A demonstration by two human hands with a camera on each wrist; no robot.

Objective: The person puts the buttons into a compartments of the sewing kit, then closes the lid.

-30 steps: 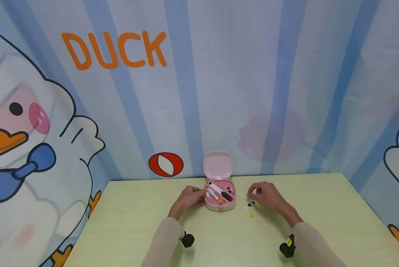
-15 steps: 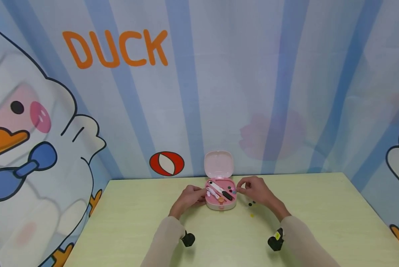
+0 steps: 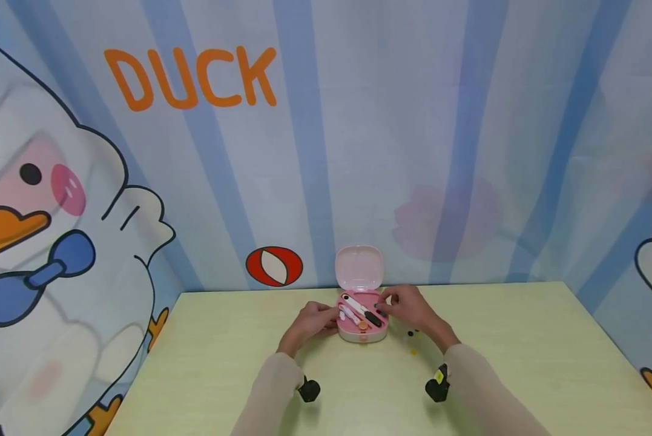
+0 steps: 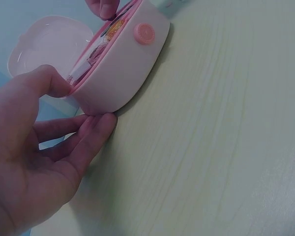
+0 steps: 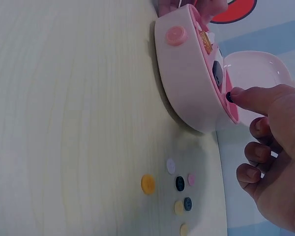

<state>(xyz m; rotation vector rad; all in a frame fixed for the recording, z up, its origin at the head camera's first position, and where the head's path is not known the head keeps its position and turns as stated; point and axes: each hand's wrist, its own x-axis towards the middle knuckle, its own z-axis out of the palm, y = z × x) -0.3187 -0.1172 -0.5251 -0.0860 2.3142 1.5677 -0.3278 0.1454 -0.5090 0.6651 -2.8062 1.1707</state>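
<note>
A pink and white sewing box point(image 3: 362, 336) stands on the table with its clear pink lid point(image 3: 359, 267) raised. My left hand point(image 3: 310, 321) holds its left side, thumb on the rim and fingers against the wall. Over the box's right compartment, my right hand point(image 3: 407, 306) pinches a small dark button point(image 5: 229, 97). Inside lie a white tool with a black end point(image 3: 372, 318) and a round orange item point(image 3: 362, 325). The right hand hides part of that compartment in the head view.
Several loose buttons lie right of the box, among them an orange button point(image 5: 148, 184), a black button point(image 5: 180, 184) and a pink button point(image 5: 191, 179). A striped curtain point(image 3: 326, 151) hangs behind the table point(image 3: 238, 351).
My right hand has moved left from the loose buttons to over the box's right compartment. The left hand has kept its hold on the box.
</note>
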